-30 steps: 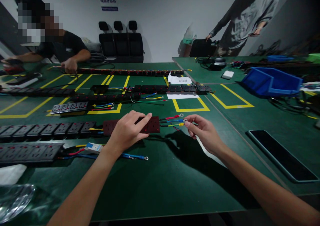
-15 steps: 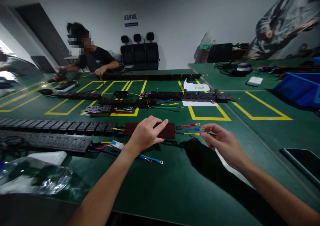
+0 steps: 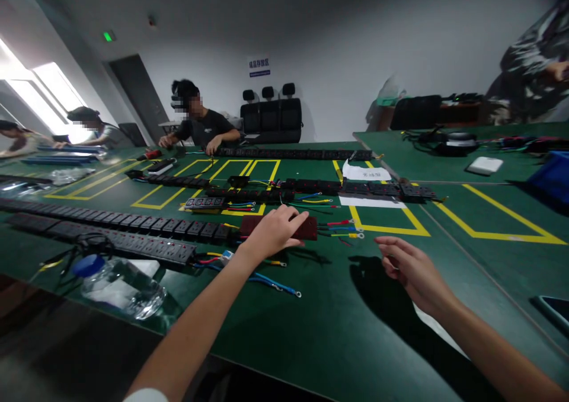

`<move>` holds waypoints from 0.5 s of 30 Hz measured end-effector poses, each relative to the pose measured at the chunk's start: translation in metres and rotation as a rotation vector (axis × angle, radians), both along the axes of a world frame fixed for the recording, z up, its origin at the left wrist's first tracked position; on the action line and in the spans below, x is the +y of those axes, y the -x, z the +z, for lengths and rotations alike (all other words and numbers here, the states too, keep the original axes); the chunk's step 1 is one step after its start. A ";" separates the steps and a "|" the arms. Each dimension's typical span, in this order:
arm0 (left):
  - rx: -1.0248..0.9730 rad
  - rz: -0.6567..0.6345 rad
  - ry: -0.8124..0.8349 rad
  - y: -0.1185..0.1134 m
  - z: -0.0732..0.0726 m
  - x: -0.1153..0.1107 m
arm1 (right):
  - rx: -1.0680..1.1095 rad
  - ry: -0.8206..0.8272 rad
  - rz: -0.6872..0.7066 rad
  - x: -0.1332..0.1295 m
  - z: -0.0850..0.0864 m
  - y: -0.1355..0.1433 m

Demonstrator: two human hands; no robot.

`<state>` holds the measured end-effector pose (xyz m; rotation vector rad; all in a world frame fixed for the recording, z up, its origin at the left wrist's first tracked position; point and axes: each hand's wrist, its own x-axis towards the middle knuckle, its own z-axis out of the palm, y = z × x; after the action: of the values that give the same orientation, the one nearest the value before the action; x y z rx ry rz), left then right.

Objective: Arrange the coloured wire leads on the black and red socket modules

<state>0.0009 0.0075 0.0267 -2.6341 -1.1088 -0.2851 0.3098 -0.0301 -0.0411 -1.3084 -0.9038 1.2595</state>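
A dark red socket block (image 3: 306, 228) lies on the green table at the right end of a long black socket strip (image 3: 178, 225). My left hand (image 3: 275, 230) is closed over the block, covering its middle. Red, blue and yellow-green wires (image 3: 340, 230) with ring terminals run out of its right end. Just right of those terminals, my right hand (image 3: 409, 268) is raised with loosely bent fingers, holding nothing and apart from the wires. In front of the block lie blue wires (image 3: 275, 284) with a ring terminal, from a second socket strip (image 3: 146, 245).
A water bottle (image 3: 124, 283) lies at the near left. More socket strips (image 3: 311, 187) and a paper sheet (image 3: 367, 171) lie across the table. A phone (image 3: 551, 310) and a blue bin (image 3: 551, 176) are on the right. A co-worker (image 3: 204, 123) sits opposite.
My right fingers have let go of the wire terminals and moved away to the right. My left hand stays on the socket block. The view has shifted, bringing more of the left side in.
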 end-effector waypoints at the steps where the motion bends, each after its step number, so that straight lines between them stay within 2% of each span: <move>1: 0.011 0.000 0.026 0.003 0.003 0.003 | 0.000 0.000 0.010 0.000 0.000 0.000; 4: 0.023 0.026 0.130 0.021 0.013 0.015 | -0.017 -0.006 0.049 -0.003 0.002 0.004; 9: 0.082 0.142 0.299 0.066 0.031 0.045 | -0.045 -0.028 0.112 -0.007 0.005 0.008; 12: 0.194 0.322 0.408 0.098 0.038 0.064 | -0.050 -0.029 0.134 -0.006 0.003 0.008; 15: 0.236 0.449 0.452 0.132 0.037 0.080 | -0.053 -0.035 0.147 -0.006 0.003 0.008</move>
<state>-0.1312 0.0879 0.0640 -2.5713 -1.7915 0.4005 0.3022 -0.0361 -0.0382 -1.2717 -1.0711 1.3210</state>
